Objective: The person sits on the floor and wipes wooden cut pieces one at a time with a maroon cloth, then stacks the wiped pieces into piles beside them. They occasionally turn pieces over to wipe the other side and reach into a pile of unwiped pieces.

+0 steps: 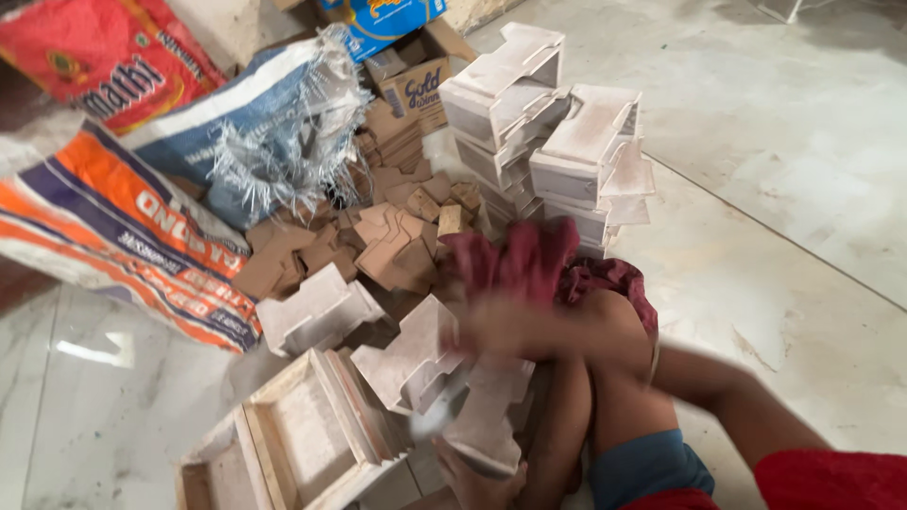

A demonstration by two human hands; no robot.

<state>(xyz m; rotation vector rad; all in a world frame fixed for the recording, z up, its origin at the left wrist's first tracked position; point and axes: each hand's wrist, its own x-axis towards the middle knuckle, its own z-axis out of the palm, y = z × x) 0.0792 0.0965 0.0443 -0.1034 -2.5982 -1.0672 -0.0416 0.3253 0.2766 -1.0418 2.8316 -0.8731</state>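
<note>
A person sat on a pale stone floor (775,113), the blurred right hand (529,326) reaching across a raised knee toward a small white notched cardboard piece (416,354) beside a brown cardboard heap (378,246). Whether its fingers were spread or pinching could not be told. The piece looked light, stiff and crushable, best gripped along its folded edges; the left hand (477,477) rested below it, its fingers hidden.

This looks like a small home workshop where work is done on the floor. A pale polished stone floor (775,142) carries stacked white cardboard box pieces (543,123), a heap of brown cardboard cutouts (397,236), woven plastic sacks (123,236) and an open carton (416,80).
</note>
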